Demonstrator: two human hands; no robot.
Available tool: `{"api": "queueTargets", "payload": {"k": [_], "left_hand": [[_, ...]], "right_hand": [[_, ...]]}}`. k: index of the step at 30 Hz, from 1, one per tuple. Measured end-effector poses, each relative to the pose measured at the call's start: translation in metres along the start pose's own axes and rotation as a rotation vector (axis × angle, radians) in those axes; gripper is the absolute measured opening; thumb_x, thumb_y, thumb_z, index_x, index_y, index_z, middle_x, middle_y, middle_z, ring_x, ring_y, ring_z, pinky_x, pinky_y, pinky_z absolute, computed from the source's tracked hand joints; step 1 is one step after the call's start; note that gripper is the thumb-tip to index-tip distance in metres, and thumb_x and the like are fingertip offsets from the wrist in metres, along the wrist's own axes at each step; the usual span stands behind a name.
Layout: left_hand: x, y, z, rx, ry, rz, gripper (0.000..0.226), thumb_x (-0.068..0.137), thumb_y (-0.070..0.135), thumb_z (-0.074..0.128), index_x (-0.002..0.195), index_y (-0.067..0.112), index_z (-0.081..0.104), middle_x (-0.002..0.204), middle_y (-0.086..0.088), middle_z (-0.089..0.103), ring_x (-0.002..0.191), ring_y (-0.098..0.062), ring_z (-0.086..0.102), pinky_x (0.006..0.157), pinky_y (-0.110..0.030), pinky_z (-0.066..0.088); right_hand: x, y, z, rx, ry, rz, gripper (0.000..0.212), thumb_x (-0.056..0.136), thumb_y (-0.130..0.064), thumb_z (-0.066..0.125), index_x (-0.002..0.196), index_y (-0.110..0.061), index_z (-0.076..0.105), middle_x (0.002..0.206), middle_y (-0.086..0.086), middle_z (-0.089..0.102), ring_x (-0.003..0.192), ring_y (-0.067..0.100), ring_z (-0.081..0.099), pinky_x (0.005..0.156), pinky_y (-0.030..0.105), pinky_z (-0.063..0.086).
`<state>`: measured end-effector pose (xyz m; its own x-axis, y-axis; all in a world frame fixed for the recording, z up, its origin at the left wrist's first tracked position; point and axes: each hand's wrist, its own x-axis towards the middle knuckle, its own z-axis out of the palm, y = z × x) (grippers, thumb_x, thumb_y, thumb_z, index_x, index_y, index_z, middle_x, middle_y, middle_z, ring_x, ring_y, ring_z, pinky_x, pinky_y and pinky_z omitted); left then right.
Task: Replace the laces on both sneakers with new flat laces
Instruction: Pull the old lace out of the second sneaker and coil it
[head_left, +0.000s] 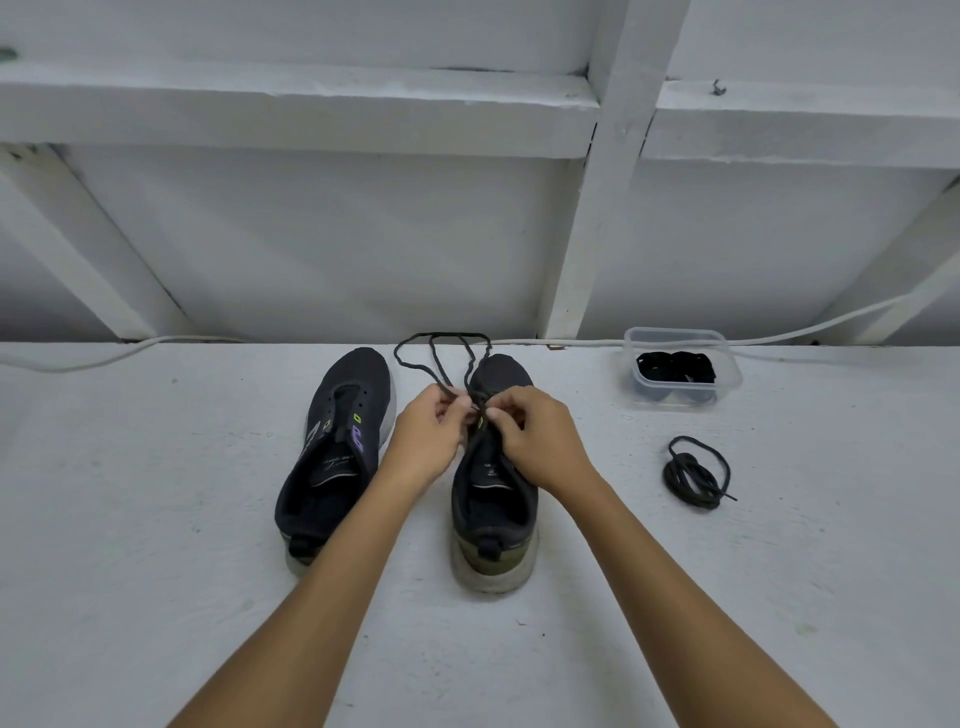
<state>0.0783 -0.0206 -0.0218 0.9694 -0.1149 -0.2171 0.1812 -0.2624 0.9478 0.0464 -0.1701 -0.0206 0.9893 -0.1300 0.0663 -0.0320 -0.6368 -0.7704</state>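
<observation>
Head view: left hand (423, 439) and right hand (540, 441) both over right sneaker (493, 493), fingers pinched closed on black round lace (441, 358) at the eyelets. Lace loops out past the fingertips toward the wall, over the toe. Left sneaker (337, 447) just beside left hand, unlaced, eyelets bare. Coiled black lace (693, 474) lying well right of right-hand fingers on the white surface (156, 519). Clear plastic tub (680, 369) beyond it, holding black laces (675, 366); flat or round, cannot tell.
</observation>
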Motion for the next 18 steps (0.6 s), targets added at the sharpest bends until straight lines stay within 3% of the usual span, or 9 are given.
{"api": "queueTargets", "payload": {"k": [2,4,5,7,8,10,12,14,18], "left_hand": [[0.000,0.001,0.001,-0.180,0.094,-0.079,0.016,0.105,0.023,0.048,0.102,0.011,0.058,0.098,-0.008,0.074,0.093,-0.018,0.074,0.074,-0.027,0.059],[-0.003,0.000,0.002,-0.238,0.169,-0.156,0.023,0.104,0.029,0.050,0.112,0.008,0.056,0.095,-0.007,0.074,0.089,-0.018,0.075,0.064,-0.023,0.058],[-0.006,-0.002,0.002,-0.205,0.163,-0.179,0.032,0.102,0.034,0.053,0.122,0.009,0.054,0.096,-0.003,0.074,0.089,-0.015,0.074,0.066,-0.025,0.060],[-0.014,-0.005,0.003,-0.098,0.091,-0.170,0.055,0.098,0.043,0.059,0.144,0.017,0.044,0.104,0.007,0.073,0.095,-0.008,0.070,0.085,-0.034,0.059],[-0.018,-0.008,0.003,-0.051,0.058,-0.144,0.065,0.096,0.047,0.060,0.151,0.021,0.037,0.108,0.013,0.071,0.099,-0.002,0.067,0.091,-0.031,0.055],[-0.029,-0.012,0.006,-0.005,0.019,-0.086,0.068,0.095,0.050,0.059,0.154,0.027,0.034,0.110,0.026,0.066,0.096,0.018,0.059,0.085,-0.013,0.042],[-0.037,-0.015,0.009,-0.001,-0.009,-0.052,0.046,0.098,0.047,0.055,0.143,0.039,0.046,0.103,0.037,0.063,0.094,0.025,0.054,0.077,-0.002,0.038],[-0.046,-0.015,0.012,0.032,-0.026,-0.007,0.026,0.100,0.047,0.051,0.125,0.043,0.059,0.107,0.039,0.061,0.109,0.015,0.055,0.079,0.004,0.034],[-0.054,-0.014,0.014,0.120,-0.045,0.100,0.048,0.102,0.044,0.048,0.147,0.025,0.049,0.145,0.020,0.047,0.133,0.006,0.039,0.103,-0.007,0.026]], "right_hand": [[-0.005,0.002,-0.005,0.112,0.054,0.039,0.010,0.093,-0.015,0.068,0.097,-0.023,0.071,0.091,-0.010,0.070,0.084,0.001,0.063,0.075,0.007,0.045],[-0.010,0.006,-0.010,0.189,0.133,0.102,0.010,0.092,-0.013,0.069,0.095,-0.023,0.071,0.090,-0.012,0.070,0.084,-0.004,0.063,0.072,0.004,0.043],[-0.012,0.008,-0.012,0.202,0.157,0.142,0.008,0.092,-0.015,0.069,0.094,-0.022,0.072,0.090,-0.012,0.071,0.084,-0.004,0.063,0.072,0.005,0.043],[-0.018,0.013,-0.016,0.200,0.146,0.212,0.009,0.092,-0.019,0.069,0.088,-0.025,0.074,0.087,-0.014,0.073,0.082,-0.004,0.065,0.071,0.005,0.043],[-0.020,0.015,-0.016,0.192,0.127,0.227,0.012,0.092,-0.021,0.069,0.084,-0.029,0.074,0.084,-0.016,0.073,0.081,-0.005,0.065,0.069,0.004,0.043],[-0.025,0.016,-0.016,0.157,0.103,0.215,0.017,0.090,-0.024,0.071,0.077,-0.036,0.073,0.080,-0.022,0.071,0.081,-0.010,0.064,0.066,0.001,0.042],[-0.025,0.015,-0.014,0.118,0.105,0.185,0.012,0.089,-0.027,0.073,0.082,-0.036,0.076,0.077,-0.026,0.067,0.080,-0.014,0.061,0.065,0.001,0.041],[-0.022,0.014,-0.014,0.076,0.119,0.157,0.007,0.090,-0.028,0.074,0.094,-0.027,0.080,0.075,-0.028,0.062,0.076,-0.016,0.060,0.067,0.003,0.043],[-0.013,0.010,-0.013,-0.157,0.053,0.093,0.013,0.095,-0.028,0.067,0.101,-0.024,0.077,0.095,-0.009,0.070,0.084,0.007,0.063,0.078,0.027,0.049]]}}
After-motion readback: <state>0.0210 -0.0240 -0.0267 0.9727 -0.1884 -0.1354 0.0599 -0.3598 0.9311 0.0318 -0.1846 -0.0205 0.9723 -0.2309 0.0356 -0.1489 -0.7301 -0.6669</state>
